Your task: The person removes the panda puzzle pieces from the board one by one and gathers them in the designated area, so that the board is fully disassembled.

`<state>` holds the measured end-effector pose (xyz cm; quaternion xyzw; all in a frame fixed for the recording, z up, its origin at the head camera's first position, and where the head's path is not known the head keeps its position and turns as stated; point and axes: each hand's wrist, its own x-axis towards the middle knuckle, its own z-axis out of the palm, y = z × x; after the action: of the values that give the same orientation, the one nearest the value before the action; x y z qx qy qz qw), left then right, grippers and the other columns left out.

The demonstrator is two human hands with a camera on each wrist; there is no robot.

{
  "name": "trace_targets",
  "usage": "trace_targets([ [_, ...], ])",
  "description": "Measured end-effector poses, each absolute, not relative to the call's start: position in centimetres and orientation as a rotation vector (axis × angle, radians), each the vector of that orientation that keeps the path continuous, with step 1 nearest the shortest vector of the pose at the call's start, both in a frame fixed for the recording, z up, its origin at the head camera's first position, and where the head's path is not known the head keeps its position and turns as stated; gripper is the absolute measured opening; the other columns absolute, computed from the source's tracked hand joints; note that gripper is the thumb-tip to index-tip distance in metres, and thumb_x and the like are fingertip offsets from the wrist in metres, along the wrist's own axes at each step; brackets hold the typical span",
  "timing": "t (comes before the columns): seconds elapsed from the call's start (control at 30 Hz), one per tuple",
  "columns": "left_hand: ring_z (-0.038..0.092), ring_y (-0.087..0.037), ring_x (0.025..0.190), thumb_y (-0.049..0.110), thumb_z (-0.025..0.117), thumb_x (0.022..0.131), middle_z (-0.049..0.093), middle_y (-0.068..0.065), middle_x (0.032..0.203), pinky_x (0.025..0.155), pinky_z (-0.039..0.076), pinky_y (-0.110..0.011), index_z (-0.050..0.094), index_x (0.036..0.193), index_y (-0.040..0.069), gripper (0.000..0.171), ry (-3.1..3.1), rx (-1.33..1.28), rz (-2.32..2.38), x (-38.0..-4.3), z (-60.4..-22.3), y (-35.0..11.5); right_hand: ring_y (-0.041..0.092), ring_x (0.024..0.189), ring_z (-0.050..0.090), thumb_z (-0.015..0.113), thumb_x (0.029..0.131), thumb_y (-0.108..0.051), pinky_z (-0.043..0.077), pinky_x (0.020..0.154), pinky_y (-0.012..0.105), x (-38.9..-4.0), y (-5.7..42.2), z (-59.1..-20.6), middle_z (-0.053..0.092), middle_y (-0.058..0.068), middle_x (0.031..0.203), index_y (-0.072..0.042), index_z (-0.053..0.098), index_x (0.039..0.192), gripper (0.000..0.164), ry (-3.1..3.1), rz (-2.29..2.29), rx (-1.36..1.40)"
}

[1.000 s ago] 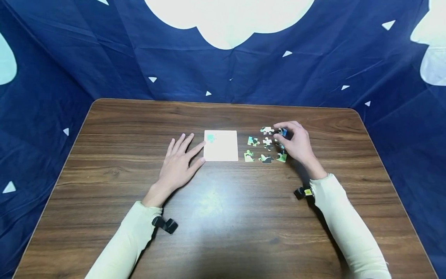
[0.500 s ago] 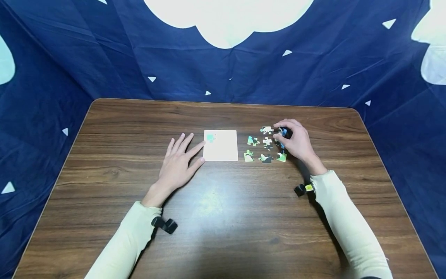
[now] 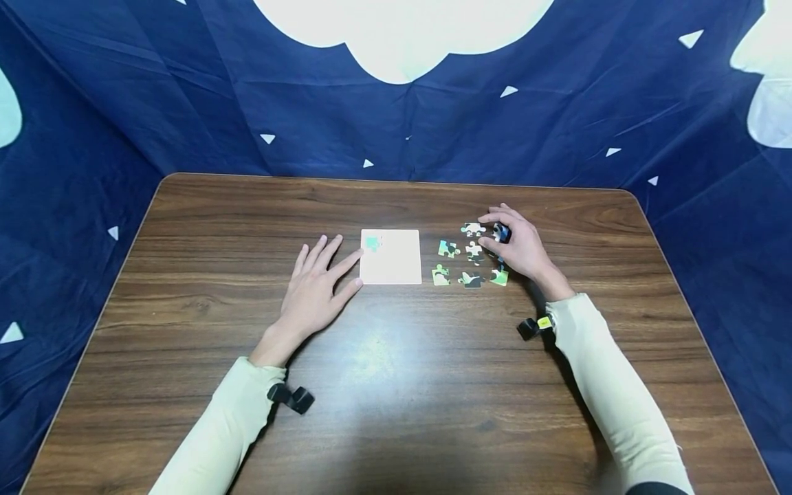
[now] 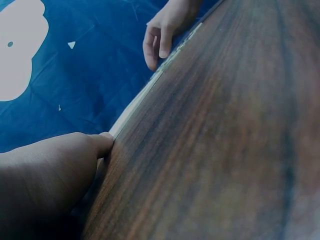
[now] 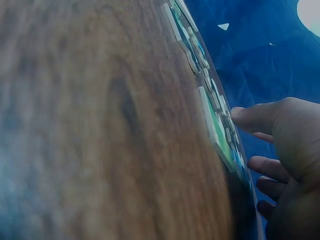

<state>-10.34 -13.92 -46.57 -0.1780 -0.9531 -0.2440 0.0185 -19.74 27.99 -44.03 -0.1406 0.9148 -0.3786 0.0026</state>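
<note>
My left hand lies palm down with fingers spread, its index finger and thumb tips at the left edge of a white square board. A pale turquoise jigsaw piece shows at the board's upper left. To the right, my right hand hovers over the loose jigsaw pieces, thumb and index finger apart near the black-and-white piece at the top. No piece shows between those fingers. A blue and black piece is partly hidden under the hand. In the right wrist view, the thumb is close above the pieces.
Several other jigsaw pieces lie between board and right hand, among them a green corner piece and a green and white one. The wooden table ends at a blue cloth backdrop with white shapes.
My right hand has shifted slightly left and away from me over the pieces, its thumb and index finger staying apart. My left hand keeps its place beside the board.
</note>
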Motion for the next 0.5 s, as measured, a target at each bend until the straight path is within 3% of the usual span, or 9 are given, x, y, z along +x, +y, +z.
trace_targets([
  [0.3,0.017,-0.042,0.170,0.050,0.057,0.113,0.031,-0.019,0.180,0.139,0.000,-0.059,0.053,0.168,0.025,0.061,-2.956,-0.560,-0.736,-10.30,-46.65,-13.92,0.042,0.165,0.031,0.081,0.103,-0.011,0.026,0.132,0.067,-20.27,27.94,-44.29,0.048,0.025,0.168,-0.001,0.071,0.141,0.041,2.862,-1.131,-0.420],
  [0.5,0.017,-0.042,0.170,0.050,0.058,0.113,0.031,-0.019,0.180,0.139,0.000,-0.059,0.054,0.167,0.024,0.060,-2.951,-0.556,-0.738,-10.33,-46.70,-13.93,0.049,0.158,0.039,0.079,0.104,-0.013,0.030,0.128,0.070,-20.45,27.85,-44.52,0.046,0.027,0.167,0.000,0.071,0.141,0.040,2.891,-1.095,-0.429],
])
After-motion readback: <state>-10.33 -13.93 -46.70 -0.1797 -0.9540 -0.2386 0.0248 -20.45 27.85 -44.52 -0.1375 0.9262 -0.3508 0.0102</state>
